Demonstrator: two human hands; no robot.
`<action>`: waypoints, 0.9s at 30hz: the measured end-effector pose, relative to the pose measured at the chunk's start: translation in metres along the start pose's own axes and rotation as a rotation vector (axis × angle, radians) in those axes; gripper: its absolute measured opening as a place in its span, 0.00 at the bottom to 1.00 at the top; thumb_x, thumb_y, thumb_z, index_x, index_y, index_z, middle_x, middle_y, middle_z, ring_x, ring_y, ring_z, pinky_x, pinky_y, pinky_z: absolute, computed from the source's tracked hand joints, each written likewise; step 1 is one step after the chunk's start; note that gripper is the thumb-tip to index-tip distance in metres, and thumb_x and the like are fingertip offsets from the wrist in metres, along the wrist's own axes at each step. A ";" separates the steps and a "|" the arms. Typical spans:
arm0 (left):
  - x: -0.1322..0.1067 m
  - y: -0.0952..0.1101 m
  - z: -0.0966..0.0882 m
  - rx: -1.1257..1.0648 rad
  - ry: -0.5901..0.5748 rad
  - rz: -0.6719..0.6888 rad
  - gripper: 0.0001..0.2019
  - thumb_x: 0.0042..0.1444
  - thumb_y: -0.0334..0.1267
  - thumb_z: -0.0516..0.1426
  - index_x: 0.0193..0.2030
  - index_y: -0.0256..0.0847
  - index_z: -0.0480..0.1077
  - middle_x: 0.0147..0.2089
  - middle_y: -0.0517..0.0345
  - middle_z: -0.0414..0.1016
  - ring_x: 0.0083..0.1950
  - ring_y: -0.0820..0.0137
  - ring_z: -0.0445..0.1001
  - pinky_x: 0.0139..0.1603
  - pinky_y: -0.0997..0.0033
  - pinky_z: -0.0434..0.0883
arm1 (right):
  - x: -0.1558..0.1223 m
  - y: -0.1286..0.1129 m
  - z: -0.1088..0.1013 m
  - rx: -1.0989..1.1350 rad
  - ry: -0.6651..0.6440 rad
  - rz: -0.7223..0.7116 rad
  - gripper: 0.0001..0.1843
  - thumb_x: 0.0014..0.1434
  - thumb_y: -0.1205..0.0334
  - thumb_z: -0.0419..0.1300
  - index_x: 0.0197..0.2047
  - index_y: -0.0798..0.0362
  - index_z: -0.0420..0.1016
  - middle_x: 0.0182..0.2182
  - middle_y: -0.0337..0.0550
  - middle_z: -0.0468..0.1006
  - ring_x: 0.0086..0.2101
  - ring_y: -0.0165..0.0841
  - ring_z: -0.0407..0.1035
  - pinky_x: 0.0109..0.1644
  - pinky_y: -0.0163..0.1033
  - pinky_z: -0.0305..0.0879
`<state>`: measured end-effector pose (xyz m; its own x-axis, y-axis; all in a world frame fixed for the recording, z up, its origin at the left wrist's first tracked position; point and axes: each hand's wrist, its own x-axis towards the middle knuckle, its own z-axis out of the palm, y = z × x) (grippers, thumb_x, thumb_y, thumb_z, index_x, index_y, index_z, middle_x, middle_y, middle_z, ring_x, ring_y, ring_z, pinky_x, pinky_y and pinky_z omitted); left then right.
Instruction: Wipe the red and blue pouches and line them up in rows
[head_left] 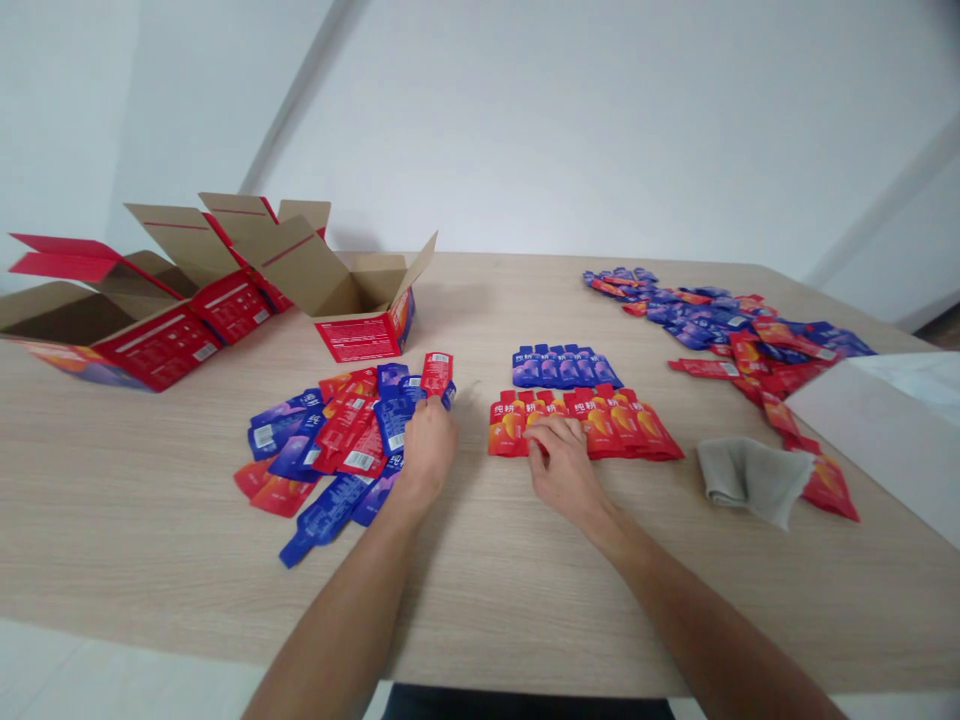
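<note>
My left hand (pixel 430 445) is closed on a red pouch (pixel 437 372) that sticks up past its fingers, barcode showing. It is at the right edge of a loose pile of red and blue pouches (pixel 322 435). My right hand (pixel 564 462) rests on a row of overlapping red pouches (pixel 622 425), its fingers bent and the thumb apart from them; it covers part of the row's left half. Behind this row lies a second row of blue pouches (pixel 562 367), all facing the same way.
Open cardboard boxes stand at the left, the nearest being a red box (pixel 360 338) with its flaps up. A long heap of mixed pouches (pixel 697 315) runs along the right. In front of it lie a folded grey cloth (pixel 750 475) and a white sheet-like object (pixel 892 430).
</note>
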<state>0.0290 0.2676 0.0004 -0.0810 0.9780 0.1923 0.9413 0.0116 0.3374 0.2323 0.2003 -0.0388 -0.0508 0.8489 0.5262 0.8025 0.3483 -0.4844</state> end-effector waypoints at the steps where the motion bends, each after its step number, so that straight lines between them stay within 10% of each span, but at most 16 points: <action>1: 0.002 -0.001 0.000 -0.064 0.003 0.002 0.17 0.60 0.26 0.46 0.47 0.30 0.74 0.46 0.34 0.79 0.44 0.56 0.80 0.43 0.65 0.70 | 0.001 0.000 -0.001 0.010 0.005 -0.001 0.12 0.61 0.71 0.55 0.42 0.50 0.77 0.43 0.47 0.77 0.46 0.43 0.64 0.53 0.50 0.61; 6: 0.002 0.008 0.002 -0.694 -0.052 0.001 0.13 0.56 0.31 0.52 0.41 0.37 0.78 0.38 0.49 0.81 0.41 0.62 0.79 0.41 0.69 0.69 | 0.005 0.000 -0.004 0.140 0.034 0.016 0.10 0.66 0.65 0.53 0.43 0.51 0.76 0.42 0.47 0.79 0.46 0.42 0.68 0.54 0.51 0.64; 12: -0.018 0.034 0.004 -1.459 -0.483 -0.231 0.11 0.48 0.35 0.61 0.39 0.34 0.77 0.30 0.56 0.78 0.27 0.71 0.72 0.31 0.73 0.69 | 0.008 0.001 -0.006 0.358 0.113 0.172 0.14 0.66 0.59 0.56 0.54 0.50 0.71 0.43 0.47 0.79 0.41 0.38 0.74 0.48 0.46 0.72; 17: -0.024 0.039 -0.004 -1.585 -0.458 -0.256 0.28 0.44 0.32 0.66 0.56 0.40 0.73 0.27 0.63 0.75 0.26 0.74 0.71 0.30 0.76 0.69 | 0.008 -0.006 -0.016 0.139 0.181 -0.144 0.18 0.65 0.68 0.55 0.55 0.45 0.76 0.56 0.49 0.71 0.55 0.42 0.65 0.60 0.54 0.64; 20: -0.023 0.038 -0.007 -1.565 -0.544 -0.232 0.22 0.44 0.35 0.67 0.49 0.37 0.76 0.32 0.57 0.78 0.30 0.72 0.74 0.32 0.73 0.71 | 0.007 -0.011 -0.023 0.089 0.220 -0.262 0.15 0.64 0.68 0.58 0.48 0.42 0.81 0.56 0.45 0.73 0.56 0.42 0.64 0.61 0.55 0.62; 27: -0.020 0.036 -0.003 -1.401 -0.382 -0.091 0.21 0.56 0.53 0.60 0.26 0.35 0.74 0.24 0.56 0.73 0.25 0.73 0.68 0.28 0.73 0.66 | 0.009 -0.021 -0.035 0.368 0.183 0.050 0.10 0.66 0.54 0.58 0.42 0.47 0.80 0.38 0.45 0.81 0.40 0.39 0.73 0.48 0.47 0.70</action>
<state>0.0640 0.2480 0.0113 0.1789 0.9823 -0.0553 -0.1654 0.0854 0.9825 0.2360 0.1868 0.0008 0.1160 0.7956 0.5947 0.5332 0.4552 -0.7131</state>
